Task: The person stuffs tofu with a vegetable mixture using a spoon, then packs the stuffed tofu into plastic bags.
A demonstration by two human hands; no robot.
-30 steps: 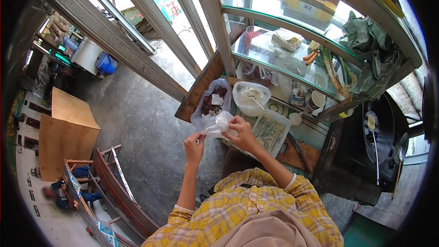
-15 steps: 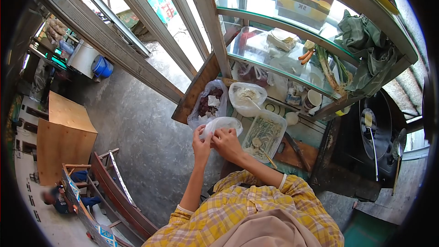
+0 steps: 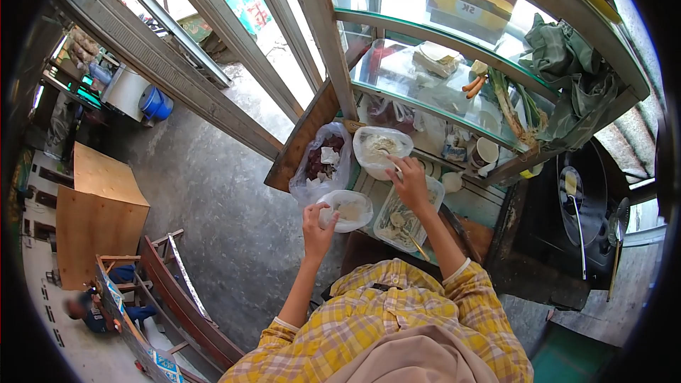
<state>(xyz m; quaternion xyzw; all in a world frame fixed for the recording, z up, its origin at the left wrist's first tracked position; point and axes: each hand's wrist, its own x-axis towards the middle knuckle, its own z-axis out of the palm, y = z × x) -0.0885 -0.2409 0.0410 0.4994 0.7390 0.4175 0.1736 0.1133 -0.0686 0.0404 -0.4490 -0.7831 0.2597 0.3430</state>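
Note:
My left hand (image 3: 317,232) holds the near-left edge of a whitish plastic bag (image 3: 361,221), thumb and fingers at its rim. The bag's round mouth gapes upward, and something pale lies inside. My right hand (image 3: 411,183) reaches over to a white tub (image 3: 362,154) of white powder, fingers closed around the handle of a spoon (image 3: 383,150) that stands in it. Below my right forearm is a clear rectangular container (image 3: 386,225) with batter remains and a ladle (image 3: 399,220). Left of the tub sits a plastic bag (image 3: 305,186) with dark red contents.
A knife (image 3: 460,232) lies on a wooden board (image 3: 480,238) right of the container. Farther right are a dark wok (image 3: 592,220) and a slotted spatula (image 3: 572,186). Glass shelves (image 3: 440,39) rise ahead, with leeks (image 3: 507,103). Another person (image 3: 92,311) is at far left.
My right hand has left the small plastic bag and moved right and forward to the spoon in the powder tub. The bag's mouth now stands open, with my left hand still on it.

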